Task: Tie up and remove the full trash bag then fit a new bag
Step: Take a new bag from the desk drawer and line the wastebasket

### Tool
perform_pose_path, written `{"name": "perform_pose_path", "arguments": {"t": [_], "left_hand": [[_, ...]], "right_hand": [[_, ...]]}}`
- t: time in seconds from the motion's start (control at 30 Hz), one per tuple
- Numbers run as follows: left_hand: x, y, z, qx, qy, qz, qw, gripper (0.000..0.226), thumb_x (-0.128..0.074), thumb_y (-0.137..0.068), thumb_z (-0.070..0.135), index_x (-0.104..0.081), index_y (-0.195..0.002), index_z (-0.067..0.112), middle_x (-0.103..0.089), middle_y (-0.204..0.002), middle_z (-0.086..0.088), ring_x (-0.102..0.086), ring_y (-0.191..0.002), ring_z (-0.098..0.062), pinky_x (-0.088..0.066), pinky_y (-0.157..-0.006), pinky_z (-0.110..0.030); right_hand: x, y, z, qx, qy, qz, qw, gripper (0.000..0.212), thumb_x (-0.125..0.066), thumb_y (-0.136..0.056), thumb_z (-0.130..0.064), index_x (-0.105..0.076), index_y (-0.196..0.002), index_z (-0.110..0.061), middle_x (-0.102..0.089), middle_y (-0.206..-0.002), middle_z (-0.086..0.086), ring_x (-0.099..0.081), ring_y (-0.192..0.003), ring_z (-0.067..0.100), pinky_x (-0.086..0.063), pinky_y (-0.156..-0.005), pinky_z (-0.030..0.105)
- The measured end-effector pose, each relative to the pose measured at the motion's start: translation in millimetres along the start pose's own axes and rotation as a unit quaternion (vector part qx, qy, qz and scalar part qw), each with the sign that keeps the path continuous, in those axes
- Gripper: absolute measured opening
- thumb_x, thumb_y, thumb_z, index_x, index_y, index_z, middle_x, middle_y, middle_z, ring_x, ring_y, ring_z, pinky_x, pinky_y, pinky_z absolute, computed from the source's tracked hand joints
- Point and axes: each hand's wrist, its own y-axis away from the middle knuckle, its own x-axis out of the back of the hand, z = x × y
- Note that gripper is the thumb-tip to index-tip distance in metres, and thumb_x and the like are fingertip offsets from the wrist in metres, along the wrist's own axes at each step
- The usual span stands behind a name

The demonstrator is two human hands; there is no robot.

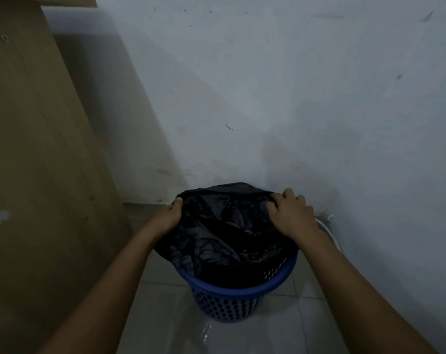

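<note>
A blue perforated plastic bin (pixel 227 300) stands on a pale tiled floor (pixel 165 323) close against a scuffed grey-white wall (pixel 268 85). A black trash bag (pixel 227 226) sits in the bin, its mouth pulled wide; the far edge is stretched over the far side of the rim, while on the near side the blue rim is bare and the plastic slumps inside in loose folds.

The left hand (pixel 169 215) grips the bag's edge at the left side of the opening. Its thumb lies on top of the plastic and the other fingers are curled under the bag's edge, out of sight, so how they lie cannot be told. The right hand (pixel 291 213) grips the bag's edge at the right of the opening, fingers bent and close together over the bunched plastic, the thumb pressing in from the inner side.

Left of the left hand's fingers stands a tan wooden panel (pixel 38 149), running up out of the view. Just beyond the right hand's knuckles a white curved object (pixel 329 231) shows against the wall; what it is cannot be told.

No brand, label or writing can be read on anything.
</note>
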Motion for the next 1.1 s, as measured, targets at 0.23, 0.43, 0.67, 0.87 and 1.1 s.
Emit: {"name": "perform_pose_path", "arguments": {"t": [0.23,0.43,0.67,0.87,1.1], "left_hand": [[-3.8,-21.0,-12.0,-0.030,0.103,0.018,0.994,0.048,-0.045,-0.104,0.058,-0.063,-0.140,0.031,-0.054,-0.149,-0.014,-0.061,-0.121,-0.032,-0.051,-0.094,-0.036],[-2.7,-22.1,1.9,-0.188,-0.045,0.073,0.978,0.054,-0.053,-0.100,0.051,-0.036,-0.150,0.064,-0.030,-0.127,0.002,-0.056,-0.119,-0.030,-0.040,-0.094,-0.027],[-7.0,-42.6,30.6,-0.152,-0.063,0.096,0.982,0.049,-0.038,-0.098,0.069,-0.050,-0.145,0.058,-0.037,-0.152,-0.009,-0.053,-0.136,-0.034,-0.042,-0.109,-0.038],[-11.3,-51.3,27.6,-0.186,-0.024,0.107,0.976,0.050,-0.039,-0.100,0.072,-0.053,-0.144,0.054,-0.045,-0.142,-0.008,-0.052,-0.136,-0.030,-0.040,-0.104,-0.031],[-5.9,-64.6,14.1,0.013,0.027,-0.030,0.999,0.097,-0.020,-0.097,0.081,-0.044,-0.157,0.009,-0.040,-0.163,-0.021,-0.045,-0.145,-0.036,-0.035,-0.115,-0.038]], "right_hand": [[-2.3,0.7,3.0,-0.041,-0.123,-0.018,0.991,0.047,-0.032,-0.110,-0.052,-0.058,-0.133,-0.021,-0.065,-0.134,0.012,-0.058,-0.117,0.031,-0.046,-0.106,0.048],[-8.3,-2.3,6.4,0.027,0.019,-0.021,0.999,0.063,-0.026,-0.107,-0.061,-0.007,-0.167,-0.053,-0.041,-0.144,0.014,-0.039,-0.130,0.037,-0.035,-0.106,0.051],[-8.9,-15.5,7.7,0.081,0.019,0.011,0.997,0.072,-0.038,-0.105,-0.061,-0.008,-0.169,-0.046,0.002,-0.178,-0.012,-0.014,-0.157,0.032,-0.019,-0.125,0.059],[-10.1,-32.6,-7.1,0.197,0.055,0.010,0.979,0.080,-0.048,-0.098,-0.060,-0.018,-0.169,-0.038,-0.003,-0.178,-0.015,0.000,-0.165,0.026,0.004,-0.129,0.065],[-13.6,-50.5,-19.1,0.007,0.004,-0.049,0.999,0.064,-0.023,-0.108,-0.060,-0.062,-0.135,-0.017,-0.059,-0.144,0.010,-0.047,-0.136,0.034,-0.029,-0.117,0.059]]}}
